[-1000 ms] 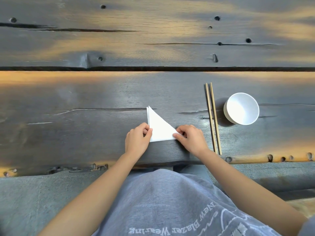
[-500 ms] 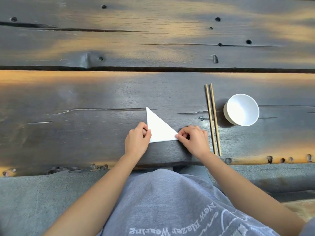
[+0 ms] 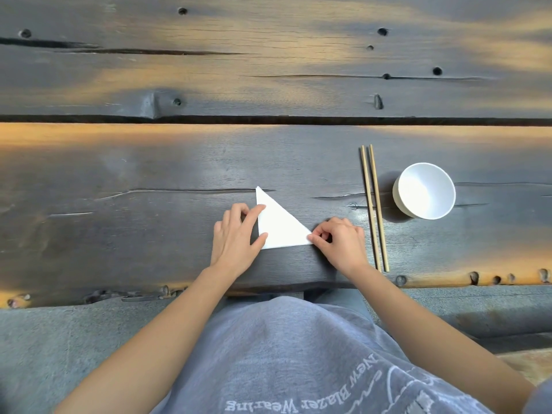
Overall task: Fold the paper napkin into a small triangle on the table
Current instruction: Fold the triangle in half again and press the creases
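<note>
Napkin [image 3: 277,227], white paper already folded to a small triangle, lies flat on the dark wooden table [image 3: 149,180] near its front edge. The left hand [image 3: 236,237] presses the upright left edge with spread fingers, grasping nothing; the right hand [image 3: 339,242] pinches the right corner. Thin and limp, the paper likely tears easily, so corners and creases suit handling. Chopsticks [image 3: 373,204] and a white bowl [image 3: 424,191] sit to the right.

napkin [image 3: 279,227]: white paper, folded into a flat right triangle
pose: one point away from the person, long edge slanting down to the right
place: dark wooden counter [image 3: 149,180], near its front edge
</note>
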